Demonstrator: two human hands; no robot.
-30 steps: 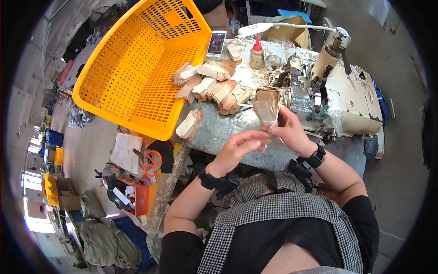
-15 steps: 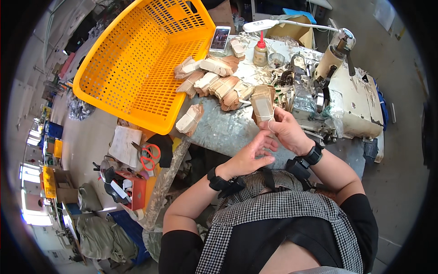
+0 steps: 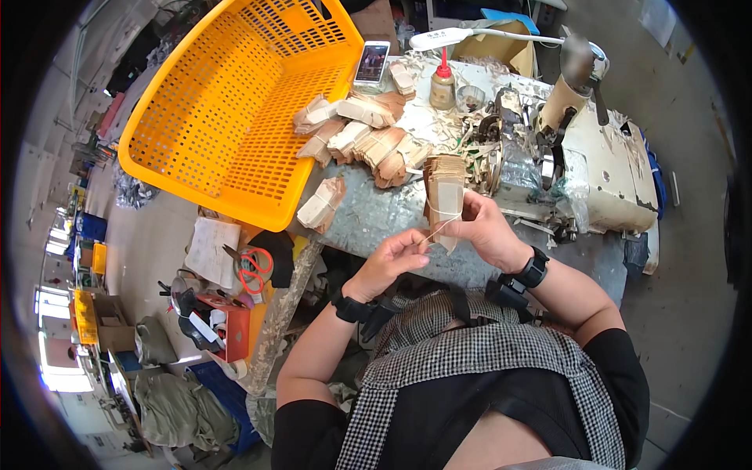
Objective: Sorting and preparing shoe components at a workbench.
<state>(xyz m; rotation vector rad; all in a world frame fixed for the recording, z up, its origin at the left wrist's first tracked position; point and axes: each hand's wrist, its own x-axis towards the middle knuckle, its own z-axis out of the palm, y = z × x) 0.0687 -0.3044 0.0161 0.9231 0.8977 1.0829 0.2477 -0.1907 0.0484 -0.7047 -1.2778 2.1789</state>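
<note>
My right hand (image 3: pixel 489 233) grips the lower end of a bundle of flat tan pieces (image 3: pixel 445 184), held upright over the front of the metal worktable. A thin pale string (image 3: pixel 439 228) runs round the bundle's lower part. My left hand (image 3: pixel 388 262), its fingers pinched together, holds the string's free end to the left of the bundle. Left of my hands, one tied bundle (image 3: pixel 322 205) lies apart on the table's edge. Farther back, a pile of similar bundles (image 3: pixel 368 141) leans against the yellow basket (image 3: pixel 227 207).
A sewing-type machine (image 3: pixel 576 172) stands at the right among scraps. Behind sit a red-capped bottle (image 3: pixel 442 90), a phone (image 3: pixel 372 63) and a white lamp (image 3: pixel 441 38). Orange-handled scissors (image 3: pixel 254 270) and a red box (image 3: pixel 235 329) lie at the lower left.
My left hand has moved left and down, drawing the string out from the bundle. My right hand still holds the bundle, which has shifted slightly left and stands straighter.
</note>
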